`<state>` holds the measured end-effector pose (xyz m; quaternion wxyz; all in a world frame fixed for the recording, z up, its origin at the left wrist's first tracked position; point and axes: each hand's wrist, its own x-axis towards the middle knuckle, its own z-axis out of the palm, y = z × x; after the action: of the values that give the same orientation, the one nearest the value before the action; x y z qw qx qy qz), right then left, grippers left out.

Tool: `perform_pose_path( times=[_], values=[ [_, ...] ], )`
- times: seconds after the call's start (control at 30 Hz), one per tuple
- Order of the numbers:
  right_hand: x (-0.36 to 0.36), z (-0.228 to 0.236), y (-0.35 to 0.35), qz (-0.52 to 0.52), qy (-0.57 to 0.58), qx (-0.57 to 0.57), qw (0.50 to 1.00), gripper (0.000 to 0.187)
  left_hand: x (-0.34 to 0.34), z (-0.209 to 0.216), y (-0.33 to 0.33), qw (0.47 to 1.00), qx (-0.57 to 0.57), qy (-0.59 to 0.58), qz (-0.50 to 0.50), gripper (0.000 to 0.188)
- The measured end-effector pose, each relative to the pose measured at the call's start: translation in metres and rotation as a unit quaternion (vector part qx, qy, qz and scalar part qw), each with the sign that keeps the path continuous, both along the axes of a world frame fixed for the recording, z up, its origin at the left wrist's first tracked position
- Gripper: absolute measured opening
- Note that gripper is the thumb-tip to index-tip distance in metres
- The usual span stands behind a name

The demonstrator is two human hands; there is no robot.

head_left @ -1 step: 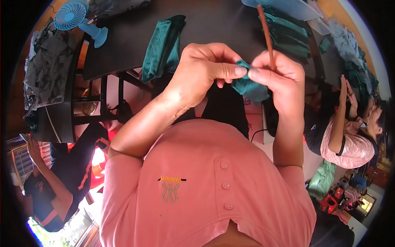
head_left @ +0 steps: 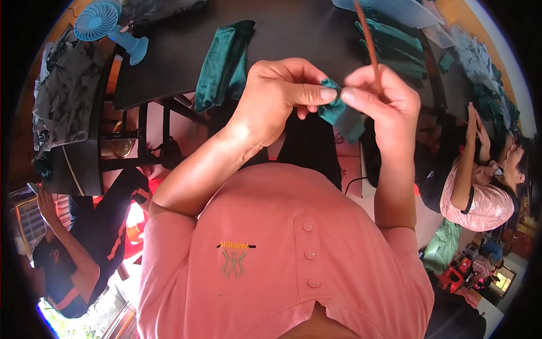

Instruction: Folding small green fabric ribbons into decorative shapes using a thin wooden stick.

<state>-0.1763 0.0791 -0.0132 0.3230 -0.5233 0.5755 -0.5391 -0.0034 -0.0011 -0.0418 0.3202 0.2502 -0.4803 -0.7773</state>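
A small piece of dark green velvety cloth (head_left: 337,114) hangs between my hands, above my lap. My left hand (head_left: 275,93) pinches its upper edge between thumb and fingers. Close on its right, my right hand (head_left: 393,104) holds a thin brown stick (head_left: 368,42), which slants up past the fingers toward the far side. The right thumb tip lies beside the cloth's edge; whether it touches is blurred. On the black table (head_left: 293,34) beyond my left hand lies a folded strip of green velvet (head_left: 217,65).
More green velvet pieces (head_left: 395,48) are stacked at the far right, by a clear plastic container (head_left: 389,10). A blue fan (head_left: 132,45) and dark cloth scraps (head_left: 65,93) are at the left. Co-workers sit on the left (head_left: 68,260) and right (head_left: 477,195).
My right hand and the stick have moved slightly to the right, and the right thumb has drawn back a little. The cloth hangs narrower and more folded. The left hand stays nearly still.
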Motion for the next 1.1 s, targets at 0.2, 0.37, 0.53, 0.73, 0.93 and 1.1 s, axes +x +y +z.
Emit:
perform_pose_path(
  times=[0.2,0.37,0.53,0.73,0.93,1.1],
  values=[
    [0.015,-0.014,0.004,-0.001,-0.127,-0.065,0.990,0.021,-0.003,-0.011,0.004,0.996,0.077,0.030,0.044,0.009],
    [0.023,-0.026,-0.004,-0.019,-0.110,-0.078,0.991,0.022,-0.004,-0.013,0.012,0.992,0.095,0.059,0.056,0.011],
    [0.024,-0.030,-0.005,-0.018,-0.158,-0.074,0.984,0.018,-0.002,-0.008,0.014,0.979,0.144,0.132,0.066,0.015],
    [0.025,-0.030,-0.003,-0.001,-0.143,-0.074,0.987,0.009,0.001,-0.018,0.012,0.993,0.079,0.081,0.034,0.017],
    [0.020,-0.028,-0.001,0.003,-0.116,-0.060,0.991,0.005,0.002,-0.017,0.011,0.986,0.116,0.120,0.011,0.015],
    [0.018,-0.024,-0.001,0.002,-0.090,-0.052,0.995,0.003,0.001,-0.014,0.014,0.992,0.081,0.092,0.023,0.015]
  ],
)
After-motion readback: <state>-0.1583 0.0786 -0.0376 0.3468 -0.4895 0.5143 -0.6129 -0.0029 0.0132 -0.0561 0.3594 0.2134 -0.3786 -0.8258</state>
